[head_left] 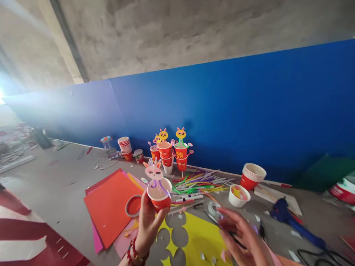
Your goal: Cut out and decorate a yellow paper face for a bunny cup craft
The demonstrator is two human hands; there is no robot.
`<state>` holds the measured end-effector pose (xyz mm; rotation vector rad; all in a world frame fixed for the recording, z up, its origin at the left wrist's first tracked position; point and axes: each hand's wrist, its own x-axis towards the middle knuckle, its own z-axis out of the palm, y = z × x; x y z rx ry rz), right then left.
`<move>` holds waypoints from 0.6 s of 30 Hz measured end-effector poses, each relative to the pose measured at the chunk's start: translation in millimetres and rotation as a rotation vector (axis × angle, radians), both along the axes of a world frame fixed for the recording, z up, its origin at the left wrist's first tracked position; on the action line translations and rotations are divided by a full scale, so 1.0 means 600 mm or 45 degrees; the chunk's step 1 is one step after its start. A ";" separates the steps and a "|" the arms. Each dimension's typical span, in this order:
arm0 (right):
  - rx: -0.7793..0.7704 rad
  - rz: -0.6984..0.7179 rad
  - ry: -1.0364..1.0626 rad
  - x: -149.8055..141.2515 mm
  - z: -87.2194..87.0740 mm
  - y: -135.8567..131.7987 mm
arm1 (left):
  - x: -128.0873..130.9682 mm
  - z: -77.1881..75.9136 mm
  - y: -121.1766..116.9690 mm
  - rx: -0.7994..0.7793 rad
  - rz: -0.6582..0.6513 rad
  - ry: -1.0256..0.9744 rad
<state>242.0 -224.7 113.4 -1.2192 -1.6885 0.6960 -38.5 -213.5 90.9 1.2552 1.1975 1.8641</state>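
Note:
My left hand (pixel 151 221) is wrapped round a red paper cup (pixel 159 202) with a white inside, held up above the table. A pink paper animal face (pixel 154 171) with ears rises from this cup on thin purple strips. My right hand (pixel 240 232) is low on the right, slightly blurred, its fingers curled round scissors (pixel 212 218) whose blades point up and left. Most of the scissors' handle is hidden by the fingers. Just beyond the fingertips lies a roll of clear tape (pixel 214 209).
Finished cup figures (pixel 181 151) stand by the blue wall (pixel 235 111). Pipe cleaners (pixel 196 181), a white bowl (pixel 239 195), stacked cups (pixel 252 175) and a blue glue gun (pixel 295 223) lie rightward. Orange paper (pixel 111 207) is left; cut yellow sheet (pixel 202 240) in front.

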 end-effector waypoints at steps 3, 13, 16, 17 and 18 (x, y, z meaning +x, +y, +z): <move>0.308 0.095 -0.031 -0.062 0.053 -0.017 | 0.055 -0.019 -0.019 -0.062 -0.104 -0.172; 0.713 0.022 0.066 -0.122 0.084 -0.033 | 0.121 -0.051 -0.033 -0.214 -0.338 -0.318; 0.746 0.016 0.053 -0.123 0.085 -0.032 | 0.121 -0.058 -0.034 -0.211 -0.296 -0.288; 0.754 0.018 0.052 -0.123 0.087 -0.031 | 0.120 -0.060 -0.035 -0.213 -0.289 -0.278; 0.763 0.020 0.056 -0.123 0.088 -0.030 | 0.120 -0.061 -0.035 -0.216 -0.284 -0.271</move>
